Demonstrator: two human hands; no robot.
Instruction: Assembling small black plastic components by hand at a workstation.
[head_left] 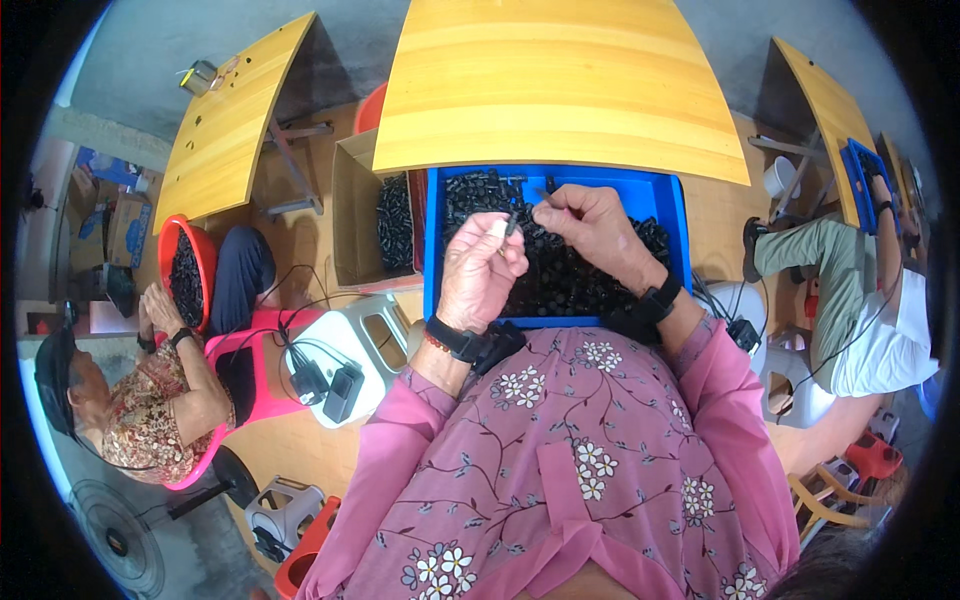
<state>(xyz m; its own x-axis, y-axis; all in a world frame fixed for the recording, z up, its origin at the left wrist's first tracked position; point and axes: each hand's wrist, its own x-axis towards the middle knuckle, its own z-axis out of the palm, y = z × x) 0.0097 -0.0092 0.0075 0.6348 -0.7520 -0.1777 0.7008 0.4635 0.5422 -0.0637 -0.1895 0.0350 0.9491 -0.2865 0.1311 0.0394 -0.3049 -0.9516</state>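
Over a blue tray (pixel 433 255) full of small black parts (pixel 560 275), my two hands work close together. My left hand (pixel 478 265) is closed, pinching a small black part (pixel 512 225) between thumb and fingertips. Something white covers the tip of that thumb. Just to the right, my right hand (pixel 598 235) is closed on a thin dark pointed tool (pixel 544 196); its exact kind is too small to make out. The tool's tip is near the black part, and I cannot tell whether they touch.
A yellow wooden table (pixel 560 90) overhangs the tray's far side. Left of the tray stands a cardboard box (pixel 355 220) of black parts. White stools (pixel 345 350) with cables flank me. One co-worker (pixel 160 400) sits left by a red basin (pixel 207 250), another (pixel 885 340) right.
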